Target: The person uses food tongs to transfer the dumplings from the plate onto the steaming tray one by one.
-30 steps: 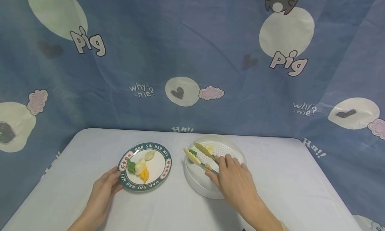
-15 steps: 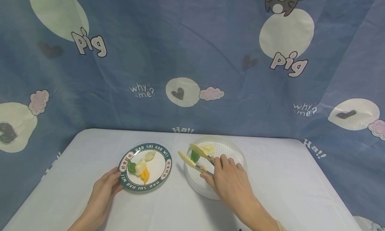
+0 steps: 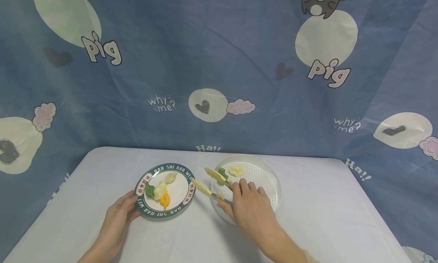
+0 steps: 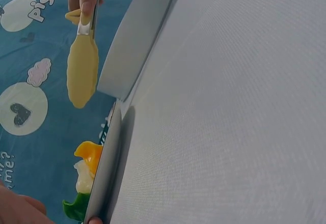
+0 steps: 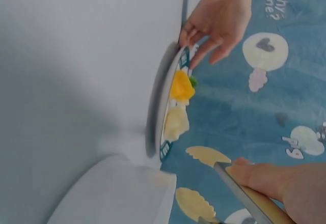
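Note:
My left hand grips the left rim of a round plate with a green lettered border. On the plate lie several dumpling-shaped pieces: a green piece, a yellow piece and pale ones. My right hand holds food tongs with yellow tips and metal arms. Their tips are spread with nothing between them, one overlapping the plate's right rim in the head view. Behind them, a white perforated steamer tray holds a green dumpling-shaped piece and a pale yellow one.
A white-covered table carries the plate and tray, with a narrow gap between the two. Behind its far edge hangs a blue printed curtain.
My right hand and the tongs have moved left from over the tray toward the plate. The green piece in the tray no longer sits between the tongs' tips. My left hand stays put.

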Demonstrator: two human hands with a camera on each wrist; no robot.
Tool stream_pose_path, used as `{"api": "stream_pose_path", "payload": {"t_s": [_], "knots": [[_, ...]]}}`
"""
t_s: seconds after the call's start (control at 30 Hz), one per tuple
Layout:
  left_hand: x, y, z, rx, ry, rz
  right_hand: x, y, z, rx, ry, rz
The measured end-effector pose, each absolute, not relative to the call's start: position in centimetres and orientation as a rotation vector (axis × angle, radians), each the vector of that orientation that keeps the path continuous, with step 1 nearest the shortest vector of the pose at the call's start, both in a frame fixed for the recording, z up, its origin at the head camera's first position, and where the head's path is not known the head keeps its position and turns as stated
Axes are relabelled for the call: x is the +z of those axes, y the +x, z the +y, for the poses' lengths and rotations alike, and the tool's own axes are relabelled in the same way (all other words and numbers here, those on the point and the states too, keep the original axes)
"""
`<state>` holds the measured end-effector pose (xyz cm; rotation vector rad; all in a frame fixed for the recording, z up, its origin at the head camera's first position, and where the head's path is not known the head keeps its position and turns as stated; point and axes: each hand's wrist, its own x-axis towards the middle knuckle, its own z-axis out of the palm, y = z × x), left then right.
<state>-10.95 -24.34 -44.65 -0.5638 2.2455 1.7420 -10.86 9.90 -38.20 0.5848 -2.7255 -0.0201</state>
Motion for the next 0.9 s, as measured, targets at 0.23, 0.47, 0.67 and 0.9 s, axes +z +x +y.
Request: {"api": "stream_pose_path", "payload": {"t_s": [0.23, 0.47, 0.67, 0.9], "knots": [[-44.5, -10.8, -24.3, 1.708, -0.56, 2.27, -38.3, -10.7, 8.7, -0.038, 0.635, -2.746], [-44.4, -10.7, -24.3, 1.722, -0.58, 2.26, -38.5, -10.5, 7.4, -0.035, 0.663, -2.77], [-44.6, -10.8, -24.4, 1.728, -0.574, 2.252, -38.5, -10.2, 6.4, -0.035, 0.704, -2.851], [-44.7, -11.0, -24.4, 1.715, -0.569, 2.237, -39.1, -9.8, 5.7, -0.062, 0.744, -2.816]]}}
